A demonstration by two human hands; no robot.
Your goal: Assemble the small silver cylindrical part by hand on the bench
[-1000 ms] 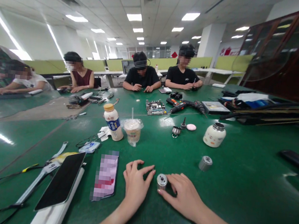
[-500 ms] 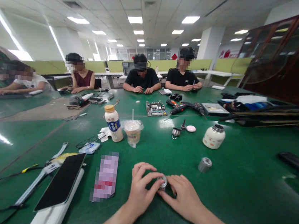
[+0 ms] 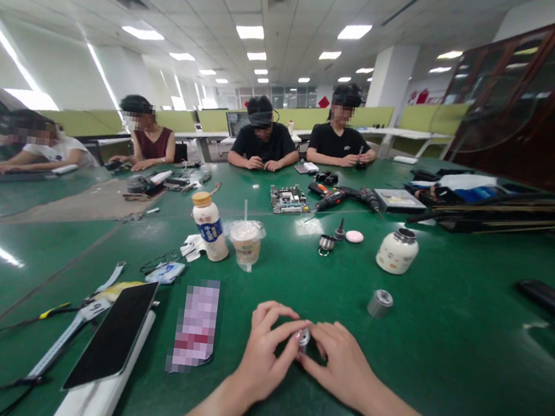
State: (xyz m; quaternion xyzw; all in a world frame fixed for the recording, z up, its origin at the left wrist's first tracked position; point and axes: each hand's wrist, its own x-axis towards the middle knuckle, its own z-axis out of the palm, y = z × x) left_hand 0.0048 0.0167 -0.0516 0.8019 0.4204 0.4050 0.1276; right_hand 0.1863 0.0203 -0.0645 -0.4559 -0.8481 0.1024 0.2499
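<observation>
Green and glossy, a long worktable point(image 3: 468, 336) stretches across a bright office, where two people in black shirts, one on the left point(image 3: 265, 143) and one on the right point(image 3: 340, 142), sit at its far side. At the near edge, a pair of bare hands meets over a small metal cylinder point(image 3: 304, 342) standing upright on the tabletop. The right hand point(image 3: 340, 362) steadies it from the right between thumb and curled fingers; the left hand point(image 3: 263, 353) brings thumb and forefinger close together at its top, though whether they grip anything cannot be told. A second cylinder point(image 3: 380, 304) stands farther off to the right, near a pale, open-mouthed jar point(image 3: 397, 252). To the left, a capped bottle point(image 3: 209, 228) stands beside a plastic cup point(image 3: 246, 243), while a circuit board point(image 3: 289, 200) lies beyond.
</observation>
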